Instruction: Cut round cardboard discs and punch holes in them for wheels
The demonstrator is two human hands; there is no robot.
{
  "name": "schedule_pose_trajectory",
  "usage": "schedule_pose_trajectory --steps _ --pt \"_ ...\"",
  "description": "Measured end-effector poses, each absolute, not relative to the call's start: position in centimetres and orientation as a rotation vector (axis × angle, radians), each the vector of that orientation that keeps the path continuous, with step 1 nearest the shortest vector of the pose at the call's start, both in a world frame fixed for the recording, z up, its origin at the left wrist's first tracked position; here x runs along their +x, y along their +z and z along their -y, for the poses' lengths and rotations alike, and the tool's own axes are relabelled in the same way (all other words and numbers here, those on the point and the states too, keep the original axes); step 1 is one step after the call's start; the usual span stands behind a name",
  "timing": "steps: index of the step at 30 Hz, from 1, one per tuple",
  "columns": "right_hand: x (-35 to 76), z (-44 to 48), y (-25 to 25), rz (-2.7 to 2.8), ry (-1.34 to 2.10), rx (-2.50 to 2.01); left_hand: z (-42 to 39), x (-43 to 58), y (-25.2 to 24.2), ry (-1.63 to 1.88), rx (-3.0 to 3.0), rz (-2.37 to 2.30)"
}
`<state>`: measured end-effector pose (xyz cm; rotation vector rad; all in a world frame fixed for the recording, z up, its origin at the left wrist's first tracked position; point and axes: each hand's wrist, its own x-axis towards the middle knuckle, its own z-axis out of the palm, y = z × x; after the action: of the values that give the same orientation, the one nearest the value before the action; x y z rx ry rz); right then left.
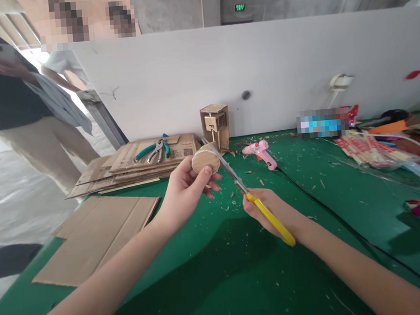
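My left hand [187,184] pinches a small round cardboard disc [205,161] between thumb and fingers, held up above the green tabletop. In my right hand [266,206] is a pair of scissors [271,219] with yellow handles. Its metal blades point up and to the left and lie at the disc's right edge; whether they touch the cardboard I cannot tell. Most of my right fingers are hidden behind the handles. Just beyond the disc stands a small upright cardboard box frame [224,127] with a lettered piece inside.
Pliers with teal handles [154,151] lie on stacked cardboard sheets [123,160] at the left. A loose cardboard sheet [103,234] sits nearer. A pink glue gun [262,153] with a black cord rests right of centre. Packaged sticks [365,152] are at the right. People stand beyond the left edge.
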<state>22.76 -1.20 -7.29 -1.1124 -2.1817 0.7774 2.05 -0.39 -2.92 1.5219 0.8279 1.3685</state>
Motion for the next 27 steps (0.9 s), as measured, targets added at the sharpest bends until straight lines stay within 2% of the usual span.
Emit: schedule_pose_trajectory --steps 5,13,19,27 --pt "22.59 1.27 -7.15 2.196 0.738 -1.119 0.36 2.10 -3.03 1.368 1.500 -0.802" --pt "23.05 1.15 -7.47 2.142 0.968 -1.027 0.27 2.20 -3.23 1.364 1.444 -0.767" --pt "23.23 1.41 -7.25 2.144 1.013 -0.950 0.08 2.08 -3.30 1.349 1.447 -0.744" --pt "22.76 1.53 -7.19 2.158 0.894 -1.068 0.17 2.03 -3.26 1.362 1.475 -0.766"
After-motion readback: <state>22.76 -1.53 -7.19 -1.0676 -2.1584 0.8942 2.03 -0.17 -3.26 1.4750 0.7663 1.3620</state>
